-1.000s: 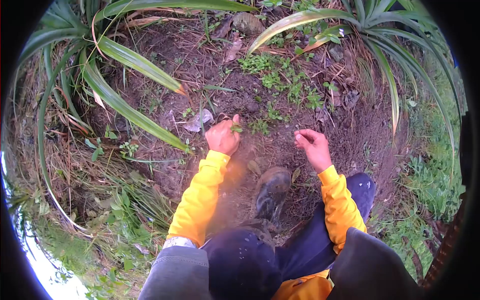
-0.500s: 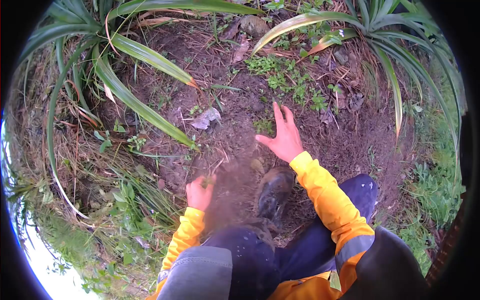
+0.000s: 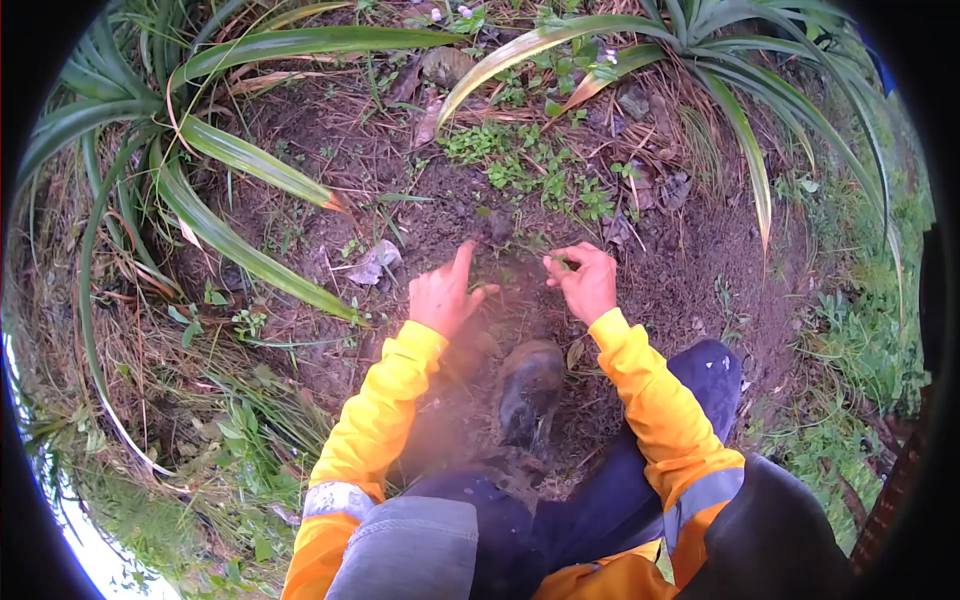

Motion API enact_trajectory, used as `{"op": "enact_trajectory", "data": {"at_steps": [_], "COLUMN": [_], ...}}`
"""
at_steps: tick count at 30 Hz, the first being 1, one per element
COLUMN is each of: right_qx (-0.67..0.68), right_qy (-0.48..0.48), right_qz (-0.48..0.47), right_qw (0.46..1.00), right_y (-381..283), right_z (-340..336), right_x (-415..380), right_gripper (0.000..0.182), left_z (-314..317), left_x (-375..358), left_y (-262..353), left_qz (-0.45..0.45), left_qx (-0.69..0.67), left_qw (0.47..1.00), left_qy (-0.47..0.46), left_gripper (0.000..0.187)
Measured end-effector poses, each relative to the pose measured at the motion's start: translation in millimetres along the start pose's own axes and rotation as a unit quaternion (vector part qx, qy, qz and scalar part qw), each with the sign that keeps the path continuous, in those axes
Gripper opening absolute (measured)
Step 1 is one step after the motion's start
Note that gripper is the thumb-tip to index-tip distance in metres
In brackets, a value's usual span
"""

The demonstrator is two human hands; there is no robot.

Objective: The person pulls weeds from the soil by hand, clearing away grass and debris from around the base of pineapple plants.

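My right hand [image 3: 585, 282] is closed in a pinch above the brown soil [image 3: 430, 210], and a bit of green weed [image 3: 568, 263] shows between its fingers. To its left, my left hand [image 3: 443, 297] hovers low over the ground with index finger and thumb apart. No object shows in the left hand, though its curled fingers are partly hidden. Small green weeds [image 3: 505, 275] grow in the soil between the two hands. A dark muddy boot [image 3: 530, 395] rests on the ground just below them.
Long-leaved spiky plants stand at the upper left [image 3: 150, 110] and upper right [image 3: 695, 45]. Low green weeds [image 3: 540, 170] grow ahead of my hands. A dry pale leaf [image 3: 375, 262] lies left of them. Grass [image 3: 260, 430] covers the lower left.
My left hand has moved up and right from beside the boot, and its fingers have spread. My right hand has come slightly down and closed on a green weed. The view has shifted slightly.
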State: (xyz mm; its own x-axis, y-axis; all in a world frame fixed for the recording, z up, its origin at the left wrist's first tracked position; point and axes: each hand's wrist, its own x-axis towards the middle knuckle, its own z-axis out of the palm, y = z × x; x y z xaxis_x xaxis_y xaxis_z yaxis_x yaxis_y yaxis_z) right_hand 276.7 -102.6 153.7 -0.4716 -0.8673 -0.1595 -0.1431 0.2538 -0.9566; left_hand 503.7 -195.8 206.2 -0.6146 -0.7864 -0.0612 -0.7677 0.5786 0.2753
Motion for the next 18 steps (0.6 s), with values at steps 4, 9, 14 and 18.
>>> {"op": "enact_trajectory", "data": {"at_steps": [4,9,14,18], "right_qx": [0.004,-0.106,-0.153,-0.181], "right_qy": [0.001,-0.028,-0.024,-0.031], "right_qz": [0.063,-0.042,-0.159,-0.177], "right_qw": [0.998,0.993,0.975,0.967], "right_y": [-9,-17,-16,-11], "right_z": [-44,-40,-3,4], "right_x": [6,2,9,20], "right_gripper": [0.018,0.034,0.063,0.059], "left_z": [19,22,47,43], "left_x": [28,40,49,40], "left_y": [-5,2,-6,-7], "left_qz": [0.051,0.102,0.127,0.157], "left_qx": [0.010,0.004,-0.021,-0.096], "left_qw": [0.999,0.994,0.992,0.983], "left_qy": [-0.017,-0.039,-0.011,0.014], "left_gripper": [0.083,0.062,0.023,0.016]}}
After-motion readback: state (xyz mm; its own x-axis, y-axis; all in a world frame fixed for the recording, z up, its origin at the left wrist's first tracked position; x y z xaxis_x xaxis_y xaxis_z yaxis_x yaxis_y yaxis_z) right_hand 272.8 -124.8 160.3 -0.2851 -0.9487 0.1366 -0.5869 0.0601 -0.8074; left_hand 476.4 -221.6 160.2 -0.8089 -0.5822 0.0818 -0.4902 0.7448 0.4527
